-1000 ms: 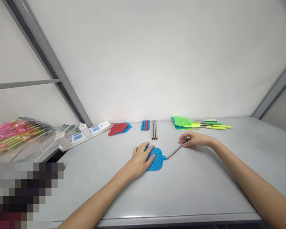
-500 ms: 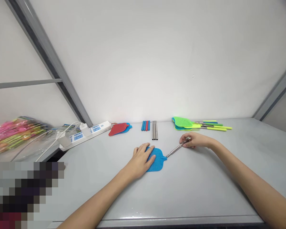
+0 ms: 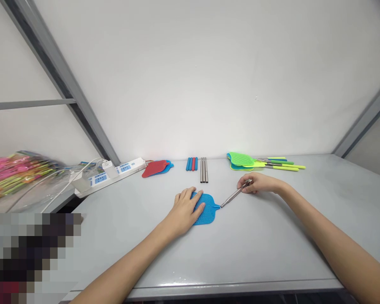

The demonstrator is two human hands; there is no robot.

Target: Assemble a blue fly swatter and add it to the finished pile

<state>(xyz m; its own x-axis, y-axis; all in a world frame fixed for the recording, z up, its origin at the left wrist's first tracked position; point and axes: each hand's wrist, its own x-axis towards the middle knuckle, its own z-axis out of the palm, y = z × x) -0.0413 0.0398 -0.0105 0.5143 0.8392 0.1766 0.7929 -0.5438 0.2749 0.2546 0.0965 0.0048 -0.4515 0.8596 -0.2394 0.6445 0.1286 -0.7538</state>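
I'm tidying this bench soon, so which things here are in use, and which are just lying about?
In use:
left hand flat on a blue swatter head
right hand holding a metal rod, its tip at the head's neck

Lying about:
red and blue swatter heads
blue and red grips
three metal rods
green swatters with handles
power strip
bagged pink bundle

The person shows as 2 bare forearms, the left forearm (image 3: pixel 123 266) and the right forearm (image 3: pixel 335 240), both slim and smooth, tapering to narrow wrists. The left hand (image 3: pixel 185 209) and the right hand (image 3: pixel 256 183) are slender, with long, thin fingers. The nails are too small to make out.
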